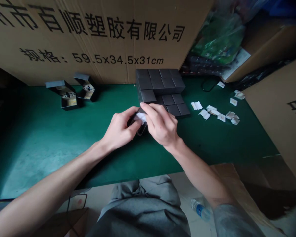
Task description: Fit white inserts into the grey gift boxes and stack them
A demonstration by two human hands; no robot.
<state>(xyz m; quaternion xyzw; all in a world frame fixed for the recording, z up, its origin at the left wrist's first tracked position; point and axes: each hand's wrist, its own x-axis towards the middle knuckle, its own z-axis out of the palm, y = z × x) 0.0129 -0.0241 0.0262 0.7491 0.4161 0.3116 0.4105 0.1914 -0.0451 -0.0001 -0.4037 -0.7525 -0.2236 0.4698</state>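
My left hand (119, 130) and my right hand (160, 125) meet over the green table (51, 141), both closed around one small black box (141, 129). A white slip (139, 117) shows at the box's top between my fingers, with my right fingertips pressing on it. Just behind my hands stands a stack of several closed black boxes (160, 89), two layers high at the back.
Two open black boxes (70, 92) stand at the back left. Several white paper scraps (218, 113) lie scattered to the right. A large printed carton (88, 36) walls the back; another carton (283, 115) stands right. A water bottle (199, 210) lies on the floor.
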